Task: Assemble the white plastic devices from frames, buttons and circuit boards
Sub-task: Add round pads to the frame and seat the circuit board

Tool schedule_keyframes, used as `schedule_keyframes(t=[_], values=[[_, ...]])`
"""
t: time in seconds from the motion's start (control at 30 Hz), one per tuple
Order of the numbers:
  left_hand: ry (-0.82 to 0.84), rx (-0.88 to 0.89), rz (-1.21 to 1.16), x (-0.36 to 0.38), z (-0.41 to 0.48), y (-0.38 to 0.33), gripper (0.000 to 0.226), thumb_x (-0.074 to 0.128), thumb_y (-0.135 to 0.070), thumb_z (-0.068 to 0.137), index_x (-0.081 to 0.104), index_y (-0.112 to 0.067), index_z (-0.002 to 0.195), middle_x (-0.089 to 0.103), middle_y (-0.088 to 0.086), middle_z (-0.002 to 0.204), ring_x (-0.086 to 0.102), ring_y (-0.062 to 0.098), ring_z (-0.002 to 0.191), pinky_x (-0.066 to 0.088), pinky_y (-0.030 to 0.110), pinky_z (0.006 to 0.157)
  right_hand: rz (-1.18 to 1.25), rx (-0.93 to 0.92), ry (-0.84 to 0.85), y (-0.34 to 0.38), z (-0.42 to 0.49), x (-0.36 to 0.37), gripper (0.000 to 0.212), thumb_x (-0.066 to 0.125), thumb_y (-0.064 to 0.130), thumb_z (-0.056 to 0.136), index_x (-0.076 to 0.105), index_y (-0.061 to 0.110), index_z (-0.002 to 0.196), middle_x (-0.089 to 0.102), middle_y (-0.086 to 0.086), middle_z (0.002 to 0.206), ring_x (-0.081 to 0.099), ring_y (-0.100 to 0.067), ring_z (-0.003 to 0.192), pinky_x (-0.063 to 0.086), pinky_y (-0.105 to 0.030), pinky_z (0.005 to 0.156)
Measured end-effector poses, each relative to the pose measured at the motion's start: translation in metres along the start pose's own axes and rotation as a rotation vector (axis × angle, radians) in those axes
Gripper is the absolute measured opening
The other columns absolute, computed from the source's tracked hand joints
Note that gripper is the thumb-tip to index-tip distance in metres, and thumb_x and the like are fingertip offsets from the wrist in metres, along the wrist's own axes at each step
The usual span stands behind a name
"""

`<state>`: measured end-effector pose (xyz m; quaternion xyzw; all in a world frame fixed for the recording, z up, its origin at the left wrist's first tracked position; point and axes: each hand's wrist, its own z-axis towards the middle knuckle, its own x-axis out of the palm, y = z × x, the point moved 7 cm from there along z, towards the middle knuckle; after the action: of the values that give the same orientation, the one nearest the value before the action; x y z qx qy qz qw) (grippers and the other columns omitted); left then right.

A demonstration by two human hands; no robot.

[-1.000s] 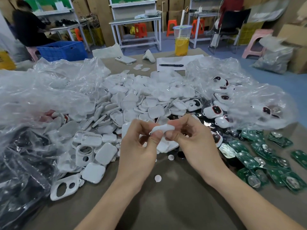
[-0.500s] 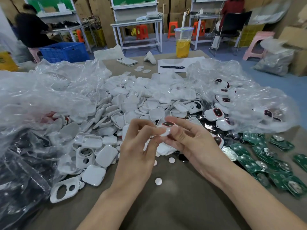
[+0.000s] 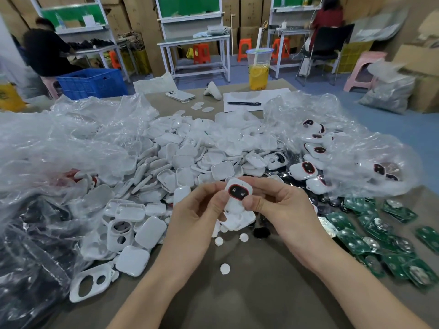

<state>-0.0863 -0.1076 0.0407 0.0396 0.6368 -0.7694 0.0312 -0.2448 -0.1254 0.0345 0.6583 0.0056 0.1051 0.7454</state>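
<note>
A white plastic device (image 3: 237,192) with a red-rimmed dark oval window faces me, held above the table between both hands. My left hand (image 3: 199,210) pinches its left edge with thumb and fingers. My right hand (image 3: 282,207) grips its right side, the thumb pressing just below the window. Behind lies a big heap of white covers (image 3: 190,157). White frames with holes (image 3: 91,283) lie at the lower left. Green circuit boards (image 3: 370,238) are spread at the right. Small white round buttons (image 3: 225,268) lie loose under my hands.
Finished devices (image 3: 306,170) sit in a clear bag at the right. More crumpled plastic bags (image 3: 59,150) fill the left. A phone (image 3: 180,95), a pen on paper (image 3: 243,103) and a cup of yellow drink (image 3: 258,72) stand at the table's far edge. People sit at benches behind.
The device was edge-on between my fingers a second ago; both hands have turned it so its red-rimmed window faces me, and have lifted it slightly.
</note>
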Motion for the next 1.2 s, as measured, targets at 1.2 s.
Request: schedule_keyframes(t=[1.2], values=[[0.108,-0.044,0.074,0.012,-0.004,0.006,0.017,0.063,-0.018,0.097,0.071,-0.033,0.103,0.076,-0.008,0.095,0.072,0.010,0.086,0.057,0.025,0.080,0.008,0.096,0.077,-0.013,-0.001,0.007,0.022,0.073,0.032,0.084,0.076,0.033,0.106,0.077,-0.001,0.101,0.074,-0.019,0.092,0.057,-0.023,0.076]])
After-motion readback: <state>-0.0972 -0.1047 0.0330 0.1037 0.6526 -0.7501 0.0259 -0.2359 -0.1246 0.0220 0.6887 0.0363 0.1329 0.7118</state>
